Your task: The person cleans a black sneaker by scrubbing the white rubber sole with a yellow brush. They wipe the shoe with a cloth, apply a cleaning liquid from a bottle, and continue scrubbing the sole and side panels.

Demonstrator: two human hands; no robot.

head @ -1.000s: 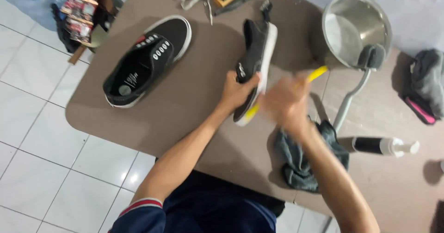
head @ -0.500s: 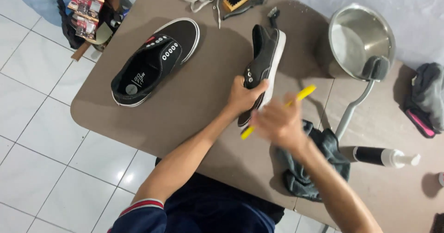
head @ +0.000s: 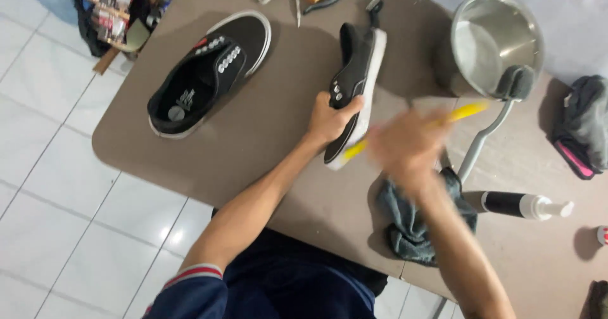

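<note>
Left hand point(head: 329, 119) clamps black shoe point(head: 354, 91) on its side, white sole facing right. Right hand point(head: 405, 148), blurred, closed around yellow brush point(head: 465, 111) just beside sole. Grey cloth point(head: 415, 221) under right wrist. Second shoe point(head: 206, 72) well apart left; bare table point(head: 272, 148) between, edge near.

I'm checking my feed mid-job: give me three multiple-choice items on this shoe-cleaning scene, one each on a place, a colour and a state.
1. Where does the grey cloth lie?
A. in the metal pot
B. on the table, near its front edge under the right forearm
C. on the floor tiles

2. What colour is the brush handle in the right hand?
A. yellow
B. red
C. white

3. How is the shoe in the left hand placed?
A. flat on its sole
B. hanging off the table
C. tipped on its side, white sole edge facing right

Answers: 1 B, it sits on the brown table. 2 A, the blurred handle shows yellow. 3 C, the left hand grips it on edge.
</note>
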